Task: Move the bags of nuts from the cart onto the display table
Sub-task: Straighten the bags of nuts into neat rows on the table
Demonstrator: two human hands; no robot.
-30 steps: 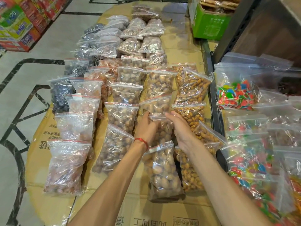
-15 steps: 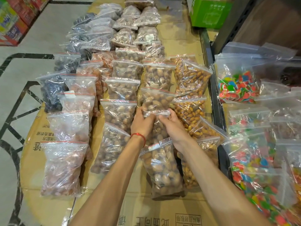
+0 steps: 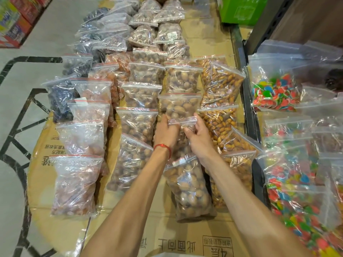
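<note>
Several clear zip bags of nuts lie in overlapping rows on the cardboard-covered display table (image 3: 130, 225). Both my hands hold one bag of brown nuts (image 3: 182, 140) in the middle row. My left hand (image 3: 167, 131), with a red string on its wrist, grips the bag's top left edge. My right hand (image 3: 197, 134) pinches the top right edge of the same bag. The bag lies between another bag of brown nuts (image 3: 179, 106) behind it and a nearer bag of the same nuts (image 3: 189, 188). Bags of orange-brown almonds (image 3: 219, 84) lie just to the right.
Bags of coloured candy (image 3: 276, 93) fill a dark-framed rack (image 3: 246, 101) at the right. A green box (image 3: 241, 10) stands at the far end of the table. Stacked red cartons (image 3: 13, 25) sit on the tiled floor at the far left.
Both hands have closed on the top edge of the middle bag and shifted it a little farther up the row. The view has tilted slightly downward.
</note>
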